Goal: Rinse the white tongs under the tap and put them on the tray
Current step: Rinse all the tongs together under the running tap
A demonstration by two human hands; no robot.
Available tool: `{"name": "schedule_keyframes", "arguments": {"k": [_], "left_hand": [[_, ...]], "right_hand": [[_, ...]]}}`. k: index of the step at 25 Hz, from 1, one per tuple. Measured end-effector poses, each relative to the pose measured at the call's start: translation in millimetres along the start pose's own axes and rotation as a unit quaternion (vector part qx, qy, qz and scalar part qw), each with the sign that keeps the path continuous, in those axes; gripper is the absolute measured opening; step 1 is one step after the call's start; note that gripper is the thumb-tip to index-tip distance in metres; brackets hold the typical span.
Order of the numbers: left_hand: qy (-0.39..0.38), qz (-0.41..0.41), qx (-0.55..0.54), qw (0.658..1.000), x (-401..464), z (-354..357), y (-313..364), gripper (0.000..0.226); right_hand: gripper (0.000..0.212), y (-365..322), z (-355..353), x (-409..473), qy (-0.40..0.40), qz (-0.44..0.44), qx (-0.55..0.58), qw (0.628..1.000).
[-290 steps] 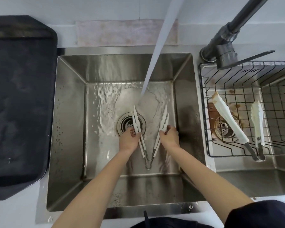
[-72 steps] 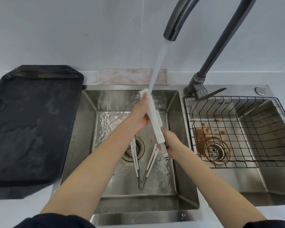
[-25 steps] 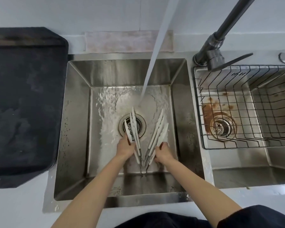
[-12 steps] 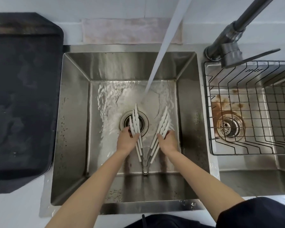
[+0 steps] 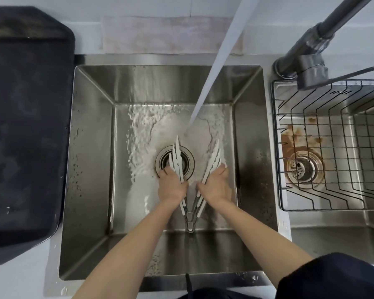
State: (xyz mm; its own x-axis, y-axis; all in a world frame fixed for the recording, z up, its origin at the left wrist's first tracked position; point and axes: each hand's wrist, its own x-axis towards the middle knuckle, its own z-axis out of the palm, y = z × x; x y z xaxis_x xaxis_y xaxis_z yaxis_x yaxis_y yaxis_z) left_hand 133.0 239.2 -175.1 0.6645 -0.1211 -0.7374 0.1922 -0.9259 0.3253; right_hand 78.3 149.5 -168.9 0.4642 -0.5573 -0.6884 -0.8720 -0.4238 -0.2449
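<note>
The left hand (image 5: 172, 186) and right hand (image 5: 216, 184) are each gripping one splayed side of the white tongs (image 5: 189, 180), fingers curled around the arms. The tongs are lying on the sink (image 5: 91, 160) floor over the drain (image 5: 175, 161), with tap water (image 5: 212, 72) falling just beyond their tips. The black tray (image 5: 26, 126) is sitting on the desk at the sink's left edge.

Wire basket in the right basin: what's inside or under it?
Nothing lies inside the wire basket. Through its wires show the right basin's stained floor and drain strainer. The basket's right end is cut off by the frame edge.
</note>
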Motion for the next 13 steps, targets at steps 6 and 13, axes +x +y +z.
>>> {"name": "schedule_keyframes", "arguments": {"k": [6, 13], "left_hand": [[0.018, -0.014, -0.078, 0.997, 0, -5, -2, 0.059], [-0.009, 0.037, -0.29, 0.956, -7, -36, 17, 0.033]], "right_hand": [[0.08, -11, -8, 5, -0.012, 0.017, 0.174, 0.984], [0.058, -40, -67, -13, -0.023, -0.07, 0.345, 0.936]]}}
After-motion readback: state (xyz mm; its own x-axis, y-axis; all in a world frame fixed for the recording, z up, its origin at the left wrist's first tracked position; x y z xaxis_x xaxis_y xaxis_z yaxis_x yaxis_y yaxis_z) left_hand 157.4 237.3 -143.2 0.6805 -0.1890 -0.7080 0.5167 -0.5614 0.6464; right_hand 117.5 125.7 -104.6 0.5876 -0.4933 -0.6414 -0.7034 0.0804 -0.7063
